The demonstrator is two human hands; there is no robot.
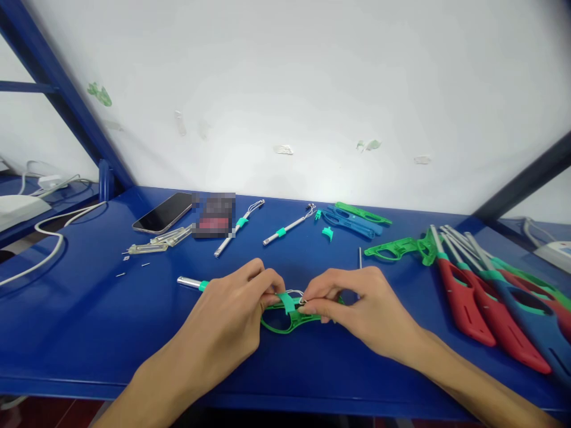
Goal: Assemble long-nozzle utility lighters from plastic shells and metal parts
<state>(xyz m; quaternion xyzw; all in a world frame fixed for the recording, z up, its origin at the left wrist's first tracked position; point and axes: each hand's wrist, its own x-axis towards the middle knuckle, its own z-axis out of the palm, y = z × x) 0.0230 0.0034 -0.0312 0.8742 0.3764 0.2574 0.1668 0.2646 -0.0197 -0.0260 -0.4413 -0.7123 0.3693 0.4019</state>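
A green lighter handle half [285, 326] lies on the blue table under both hands, its finger loop toward me. My left hand [236, 306] is closed, pinching a teal trigger piece [286, 302] over the handle half. From under that hand a metal lighter tube [188, 282] with a teal collar sticks out to the left. My right hand [352, 297] is closed at the handle's right part, thumb and forefinger pinching thin white wires [295, 292]. Its other fingers are partly hidden behind the thumb.
Two metal tubes with wires [229, 238] [283, 230] lie behind my hands. Blue handle halves [350, 221], green handle halves [395, 248] and a loose teal trigger [328, 233] are at right-centre. Several assembled lighters [468, 303] sit right. A phone [164, 212] and clear plastic parts [149, 248] lie left.
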